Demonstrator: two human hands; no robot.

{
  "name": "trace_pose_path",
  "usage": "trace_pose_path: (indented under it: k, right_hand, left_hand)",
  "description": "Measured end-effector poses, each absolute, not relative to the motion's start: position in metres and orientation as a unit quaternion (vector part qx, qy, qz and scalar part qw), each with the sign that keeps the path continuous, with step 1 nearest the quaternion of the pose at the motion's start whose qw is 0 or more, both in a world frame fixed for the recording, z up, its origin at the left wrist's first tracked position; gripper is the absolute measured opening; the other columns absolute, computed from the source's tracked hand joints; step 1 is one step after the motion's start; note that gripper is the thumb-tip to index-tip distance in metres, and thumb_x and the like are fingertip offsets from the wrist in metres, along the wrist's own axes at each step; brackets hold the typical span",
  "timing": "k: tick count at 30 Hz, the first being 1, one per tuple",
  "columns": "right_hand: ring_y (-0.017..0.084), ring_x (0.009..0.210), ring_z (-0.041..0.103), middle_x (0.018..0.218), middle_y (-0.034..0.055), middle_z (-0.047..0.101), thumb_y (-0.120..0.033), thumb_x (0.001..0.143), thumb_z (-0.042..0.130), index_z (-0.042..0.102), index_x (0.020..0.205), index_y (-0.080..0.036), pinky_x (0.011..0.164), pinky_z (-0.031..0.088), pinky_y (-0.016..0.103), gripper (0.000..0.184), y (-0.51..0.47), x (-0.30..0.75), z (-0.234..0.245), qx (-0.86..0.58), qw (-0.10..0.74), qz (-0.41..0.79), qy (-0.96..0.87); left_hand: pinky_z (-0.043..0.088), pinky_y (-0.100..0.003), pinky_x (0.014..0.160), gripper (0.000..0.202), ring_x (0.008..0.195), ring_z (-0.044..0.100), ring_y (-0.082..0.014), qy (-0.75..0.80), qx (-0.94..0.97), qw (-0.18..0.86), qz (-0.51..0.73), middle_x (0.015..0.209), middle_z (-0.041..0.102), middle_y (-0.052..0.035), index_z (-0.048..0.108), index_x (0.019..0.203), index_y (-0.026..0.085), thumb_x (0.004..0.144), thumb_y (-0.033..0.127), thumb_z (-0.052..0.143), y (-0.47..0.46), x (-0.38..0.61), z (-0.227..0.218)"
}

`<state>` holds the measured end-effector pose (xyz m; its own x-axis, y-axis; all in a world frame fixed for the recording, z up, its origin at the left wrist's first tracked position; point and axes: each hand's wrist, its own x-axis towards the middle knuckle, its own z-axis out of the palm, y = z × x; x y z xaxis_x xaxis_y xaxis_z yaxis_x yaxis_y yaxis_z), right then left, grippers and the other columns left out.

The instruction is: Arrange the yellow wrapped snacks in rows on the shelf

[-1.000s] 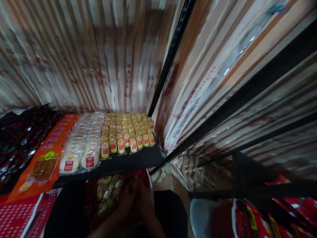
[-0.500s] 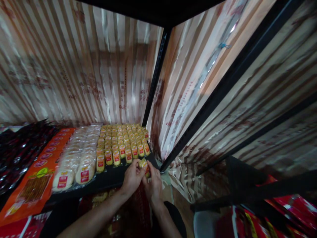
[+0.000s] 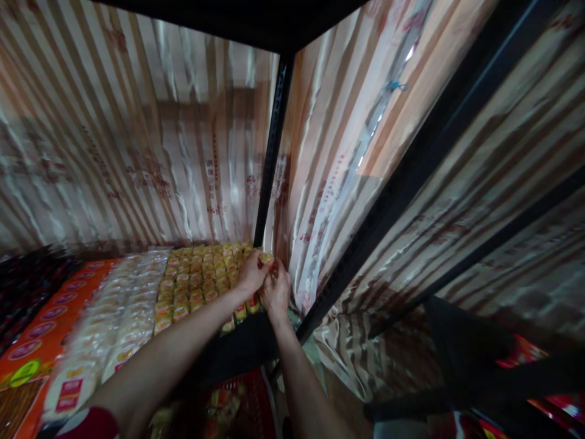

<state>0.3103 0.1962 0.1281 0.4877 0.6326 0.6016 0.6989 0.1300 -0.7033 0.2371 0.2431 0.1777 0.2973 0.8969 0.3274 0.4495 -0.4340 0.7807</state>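
Both my hands reach to the back right corner of a black shelf (image 3: 237,353). My left hand (image 3: 251,274) and my right hand (image 3: 275,288) are closed together on small yellow snack packets (image 3: 266,258), held over the far end of the rows of yellow packets (image 3: 196,280) that lie on the shelf. The fingers of both hands pinch around the packets. Part of the rows is hidden behind my forearms.
Left of the yellow rows lie round white cakes in clear wrap (image 3: 105,329), orange packs (image 3: 27,353) and dark packs (image 3: 22,280). A black upright post (image 3: 269,152) stands at the corner. Striped cloth (image 3: 137,140) hangs behind. A red bag of snacks (image 3: 228,402) sits below.
My hands rose from the red bag below, carried yellow packets up over the shelf front, and have moved to the back right corner of the rows. The view tilted upward.
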Motion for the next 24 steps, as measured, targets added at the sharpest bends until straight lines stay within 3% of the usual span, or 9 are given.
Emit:
trace_pose_path:
  k: [7, 11, 21, 24]
  right_hand:
    - [0.023, 0.103, 0.053, 0.112, 0.0146, 0.059, -0.023, 0.079, 0.038, 0.051, 0.118, -0.01, 0.09, 0.041, 0.041, 0.043, 0.227, 0.32, 0.107, -0.662, 0.572, -0.026, -0.483]
    - [0.023, 0.102, 0.055, 0.11, 0.0131, 0.061, -0.026, 0.08, 0.038, 0.052, 0.119, -0.011, 0.088, 0.043, 0.039, 0.043, 0.231, 0.322, 0.099, -0.677, 0.563, 0.0, -0.474]
    - [0.021, 0.105, 0.053, 0.114, 0.0146, 0.058, -0.021, 0.08, 0.035, 0.05, 0.118, -0.009, 0.092, 0.041, 0.038, 0.043, 0.233, 0.327, 0.084, -0.668, 0.571, -0.008, -0.477]
    - [0.022, 0.101, 0.052, 0.108, 0.0155, 0.058, -0.02, 0.079, 0.036, 0.052, 0.115, -0.008, 0.09, 0.042, 0.038, 0.041, 0.23, 0.324, 0.085, -0.679, 0.558, -0.038, -0.476]
  left_hand:
    - [0.042, -0.022, 0.067, 0.02, 0.07, 0.057, -0.0112, 0.488, 0.758, 0.271, 0.338, 0.078, 0.063, -0.0011, 0.056, 0.097, 0.017, 0.077, 0.016, 0.054, 0.272, 0.249, 0.167]
    - [0.043, -0.022, 0.069, 0.024, 0.075, 0.059, -0.012, 0.503, 0.763, 0.258, 0.312, 0.083, 0.065, -0.0025, 0.055, 0.102, 0.018, 0.078, 0.022, 0.056, 0.278, 0.25, 0.161]
    - [0.043, -0.022, 0.073, 0.028, 0.08, 0.06, -0.0119, 0.502, 0.782, 0.24, 0.28, 0.089, 0.066, -0.0027, 0.056, 0.105, 0.019, 0.077, 0.02, 0.057, 0.292, 0.258, 0.146]
    - [0.044, -0.024, 0.074, 0.028, 0.082, 0.06, -0.014, 0.512, 0.798, 0.192, 0.255, 0.088, 0.066, -0.0035, 0.055, 0.106, 0.019, 0.08, 0.028, 0.053, 0.29, 0.258, 0.147]
